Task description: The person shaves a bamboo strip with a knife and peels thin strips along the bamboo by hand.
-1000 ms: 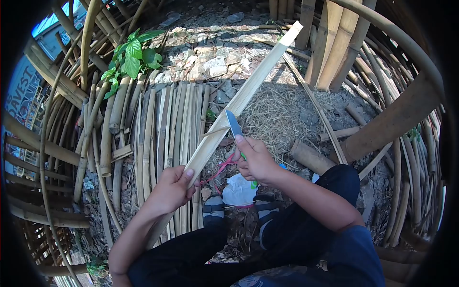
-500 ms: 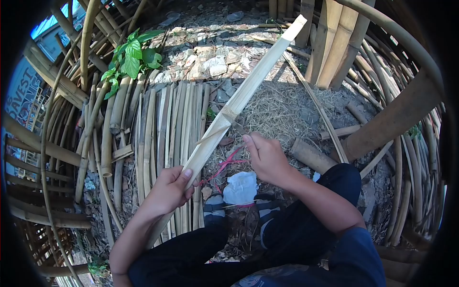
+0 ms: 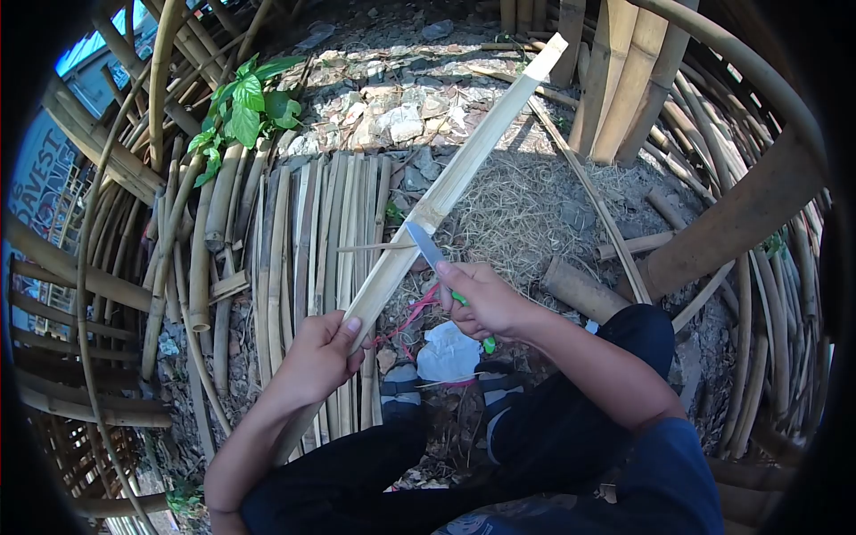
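Note:
A long split bamboo strip (image 3: pixel 481 141) slants from my lap up toward the far right, its pale inner face up. My left hand (image 3: pixel 318 357) is closed around its lower part, thumb on top. In my right hand (image 3: pixel 484 299) is a knife (image 3: pixel 423 242) with a green handle, the fingers wrapped round it. The blade's tip meets the strip's edge just below the brownish node (image 3: pixel 427 215). A thin sliver (image 3: pixel 374 247) lies crosswise over the strip below the node; whether it is still attached I cannot tell.
Several split bamboo strips (image 3: pixel 308 232) lie side by side at left. Dry shavings (image 3: pixel 508 209) cover the ground beyond my right hand. A thick bamboo pole (image 3: pixel 731 218) leans at right. A green plant (image 3: pixel 245 107) grows at upper left. Pink string (image 3: pixel 415 312) lies near my feet.
My right hand has rolled and dropped slightly, so the blade and green handle now show. The sliver has swung to nearly level. My left hand and the strip have barely moved.

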`<act>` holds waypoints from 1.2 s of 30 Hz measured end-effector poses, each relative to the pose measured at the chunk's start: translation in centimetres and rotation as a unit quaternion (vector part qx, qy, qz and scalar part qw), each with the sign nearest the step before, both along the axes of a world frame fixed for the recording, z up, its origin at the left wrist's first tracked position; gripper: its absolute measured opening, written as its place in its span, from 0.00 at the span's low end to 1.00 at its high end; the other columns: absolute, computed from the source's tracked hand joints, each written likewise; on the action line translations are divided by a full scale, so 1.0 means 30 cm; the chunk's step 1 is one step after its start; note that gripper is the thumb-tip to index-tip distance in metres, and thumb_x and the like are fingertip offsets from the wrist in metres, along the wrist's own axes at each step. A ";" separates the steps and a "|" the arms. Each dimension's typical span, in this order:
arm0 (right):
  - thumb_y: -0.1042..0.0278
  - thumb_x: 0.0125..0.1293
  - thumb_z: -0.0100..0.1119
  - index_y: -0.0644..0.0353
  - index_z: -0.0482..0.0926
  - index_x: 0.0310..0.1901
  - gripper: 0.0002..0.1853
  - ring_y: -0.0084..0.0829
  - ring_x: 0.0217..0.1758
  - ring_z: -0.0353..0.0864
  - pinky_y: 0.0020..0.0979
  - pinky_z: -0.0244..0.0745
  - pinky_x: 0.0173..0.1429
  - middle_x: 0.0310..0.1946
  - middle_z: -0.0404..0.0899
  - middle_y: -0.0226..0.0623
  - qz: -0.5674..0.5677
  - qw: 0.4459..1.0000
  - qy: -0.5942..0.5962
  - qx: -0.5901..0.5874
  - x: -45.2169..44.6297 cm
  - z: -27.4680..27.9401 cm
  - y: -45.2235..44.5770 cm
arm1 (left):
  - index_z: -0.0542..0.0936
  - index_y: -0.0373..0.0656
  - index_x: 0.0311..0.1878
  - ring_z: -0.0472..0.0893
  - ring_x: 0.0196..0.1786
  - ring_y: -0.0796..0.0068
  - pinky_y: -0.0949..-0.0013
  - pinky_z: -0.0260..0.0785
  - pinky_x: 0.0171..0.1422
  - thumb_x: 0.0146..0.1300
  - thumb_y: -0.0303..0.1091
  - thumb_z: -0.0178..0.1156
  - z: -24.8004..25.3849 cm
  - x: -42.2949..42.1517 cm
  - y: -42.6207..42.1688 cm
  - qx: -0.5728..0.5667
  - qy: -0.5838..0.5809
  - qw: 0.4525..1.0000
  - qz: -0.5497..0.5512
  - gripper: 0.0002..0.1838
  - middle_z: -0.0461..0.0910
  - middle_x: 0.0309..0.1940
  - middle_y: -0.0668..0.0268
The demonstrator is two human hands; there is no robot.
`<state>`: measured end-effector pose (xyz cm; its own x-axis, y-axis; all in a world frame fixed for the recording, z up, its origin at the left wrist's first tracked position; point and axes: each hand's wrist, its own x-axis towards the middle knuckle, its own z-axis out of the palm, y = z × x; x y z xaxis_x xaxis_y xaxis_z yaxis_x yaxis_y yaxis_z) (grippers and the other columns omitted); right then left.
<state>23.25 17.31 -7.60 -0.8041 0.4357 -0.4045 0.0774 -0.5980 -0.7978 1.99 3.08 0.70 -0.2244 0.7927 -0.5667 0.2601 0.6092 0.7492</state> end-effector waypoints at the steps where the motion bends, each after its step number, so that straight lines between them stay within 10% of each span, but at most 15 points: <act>1: 0.44 0.82 0.41 0.60 0.70 0.33 0.26 0.19 0.11 0.57 0.26 0.54 0.15 0.14 0.59 0.23 0.000 1.000 0.000 0.000 -0.003 0.015 -0.016 | 0.79 0.39 0.38 0.66 0.17 0.85 0.76 0.59 0.22 0.82 0.41 0.46 -0.008 -0.002 0.002 0.000 0.000 1.000 0.000 0.20 0.72 0.19 0.72; 4: 0.43 0.82 0.38 0.59 0.70 0.33 0.27 0.16 0.11 0.54 0.23 0.50 0.15 0.14 0.56 0.23 0.031 0.999 0.025 0.009 -0.013 0.025 -0.057 | 0.79 0.39 0.39 0.66 0.17 0.86 0.78 0.58 0.21 0.82 0.41 0.46 -0.035 -0.014 0.001 -0.025 -0.061 0.998 0.006 0.19 0.73 0.19 0.71; 11: 0.48 0.82 0.42 0.62 0.76 0.37 0.25 0.16 0.19 0.62 0.24 0.58 0.23 0.17 0.61 0.21 -0.279 0.949 -0.033 0.144 0.015 -0.023 0.010 | 0.77 0.39 0.40 0.69 0.18 0.82 0.76 0.62 0.23 0.82 0.46 0.45 -0.037 -0.036 -0.004 -0.009 -0.067 0.998 -0.012 0.21 0.74 0.19 0.69; 21: 0.53 0.77 0.55 0.65 0.80 0.41 0.20 0.24 0.25 0.75 0.33 0.69 0.33 0.21 0.77 0.36 -0.151 0.896 -0.057 0.413 -0.004 -0.044 -0.131 | 0.78 0.38 0.38 0.73 0.18 0.78 0.73 0.68 0.24 0.82 0.45 0.44 -0.052 -0.040 0.017 0.020 -0.062 0.998 -0.018 0.22 0.75 0.19 0.67; 25: 0.56 0.77 0.56 0.64 0.79 0.39 0.17 0.22 0.25 0.75 0.30 0.69 0.32 0.22 0.77 0.33 -0.039 0.932 0.018 0.359 -0.024 0.003 -0.216 | 0.78 0.36 0.39 0.75 0.18 0.76 0.72 0.68 0.23 0.82 0.46 0.44 -0.048 -0.057 0.032 0.032 -0.124 0.992 -0.007 0.23 0.76 0.18 0.65; 27: 0.58 0.78 0.56 0.62 0.80 0.39 0.15 0.16 0.26 0.72 0.24 0.66 0.30 0.23 0.76 0.27 0.029 0.988 0.065 0.136 -0.030 0.039 -0.242 | 0.79 0.34 0.40 0.76 0.17 0.74 0.72 0.68 0.22 0.81 0.43 0.45 -0.034 -0.037 0.034 0.024 -0.137 0.990 -0.023 0.22 0.76 0.17 0.63; 36: 0.60 0.78 0.57 0.63 0.79 0.36 0.15 0.13 0.22 0.65 0.21 0.58 0.26 0.21 0.72 0.23 -0.029 0.983 0.073 0.164 -0.048 0.044 -0.202 | 0.80 0.32 0.42 0.74 0.15 0.76 0.71 0.65 0.18 0.81 0.41 0.44 -0.049 -0.012 0.020 0.030 -0.122 0.991 -0.050 0.22 0.74 0.16 0.64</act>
